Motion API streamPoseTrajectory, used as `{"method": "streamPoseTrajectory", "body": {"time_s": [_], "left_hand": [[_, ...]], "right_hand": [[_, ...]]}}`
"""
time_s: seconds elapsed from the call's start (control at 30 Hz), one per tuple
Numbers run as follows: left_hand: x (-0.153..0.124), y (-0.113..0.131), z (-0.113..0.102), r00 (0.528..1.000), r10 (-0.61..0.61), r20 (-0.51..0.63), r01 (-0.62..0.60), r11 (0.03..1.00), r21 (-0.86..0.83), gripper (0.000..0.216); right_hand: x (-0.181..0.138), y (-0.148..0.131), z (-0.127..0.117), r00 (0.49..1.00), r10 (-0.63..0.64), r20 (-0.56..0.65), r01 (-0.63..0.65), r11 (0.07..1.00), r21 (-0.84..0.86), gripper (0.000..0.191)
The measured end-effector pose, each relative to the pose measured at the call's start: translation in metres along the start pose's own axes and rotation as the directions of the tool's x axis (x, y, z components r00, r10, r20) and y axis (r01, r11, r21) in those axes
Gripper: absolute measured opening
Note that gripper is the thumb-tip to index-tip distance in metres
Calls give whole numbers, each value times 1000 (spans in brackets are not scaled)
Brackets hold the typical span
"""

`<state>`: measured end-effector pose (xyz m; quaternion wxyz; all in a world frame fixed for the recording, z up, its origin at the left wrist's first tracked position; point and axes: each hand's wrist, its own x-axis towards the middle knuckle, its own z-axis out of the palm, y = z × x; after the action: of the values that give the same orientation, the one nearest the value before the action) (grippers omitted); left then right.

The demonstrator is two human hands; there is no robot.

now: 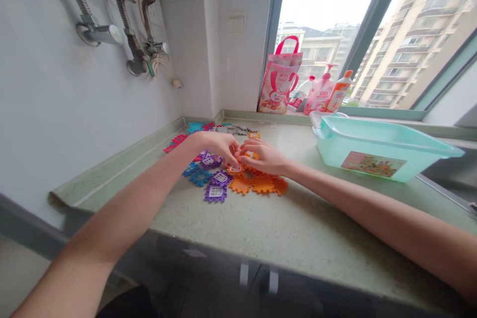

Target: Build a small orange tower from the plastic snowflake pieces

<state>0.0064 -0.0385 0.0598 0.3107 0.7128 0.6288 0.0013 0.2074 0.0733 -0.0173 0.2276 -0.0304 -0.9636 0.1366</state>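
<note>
Interlocking plastic puzzle tiles with notched edges lie in a loose spread on the speckled stone counter (219,218). My left hand (218,148) and my right hand (263,156) meet above the middle of the spread, fingertips curled close together. Both seem to pinch the orange tiles (253,179), which are joined into a group below them. Purple window tiles (218,184) lie just below my left hand, with blue tiles (197,175) beside them. Red tiles (176,142) and grey tiles (231,129) lie farther back. My hands hide part of the spread.
A pale turquoise plastic tub (380,151) with a picture label stands to the right on the counter. A pink bag (279,77) and several bottles line the windowsill. Metal pipes and taps (130,25) jut from the left wall above a raised counter edge.
</note>
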Motion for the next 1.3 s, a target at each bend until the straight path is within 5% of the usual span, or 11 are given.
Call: {"method": "streamPoseTrajectory", "body": {"time_s": [0.1,0.2,0.47,0.6,0.73,0.8,0.9,1.07,1.2,1.3], "left_hand": [[-1,0,-3,1000,-10,-23,13,992,129,46],[-3,-4,-4,988,-153,32,138,950,279,52],[-9,-35,-17,947,-309,-94,322,881,347,49],[0,-25,-10,942,-140,-305,250,898,362,35],[19,-13,9,867,167,-469,97,868,488,31],[25,-12,13,873,231,-430,29,855,518,31],[24,-10,12,927,168,-335,-20,915,404,27],[17,-6,7,988,27,-154,13,966,257,36],[10,-4,2,962,-78,-260,163,932,323,26],[-1,9,0,961,-37,-275,126,941,314,22]], "right_hand": [[1,-22,5,1000,-11,-6,11,999,-52,33],[-1,-27,6,996,-45,72,44,999,14,34],[-5,14,-6,992,-55,116,43,993,108,41],[-9,28,-15,996,-2,91,-7,995,96,41],[-11,37,-23,995,69,78,-78,990,119,39],[-12,46,-25,988,151,-21,-148,983,106,39],[-14,67,-25,972,201,-118,-198,979,40,41],[-18,91,-22,981,182,64,-184,982,32,43],[-19,90,-21,985,161,63,-164,985,55,41],[-18,87,-22,982,173,72,-177,983,48,40]]}}
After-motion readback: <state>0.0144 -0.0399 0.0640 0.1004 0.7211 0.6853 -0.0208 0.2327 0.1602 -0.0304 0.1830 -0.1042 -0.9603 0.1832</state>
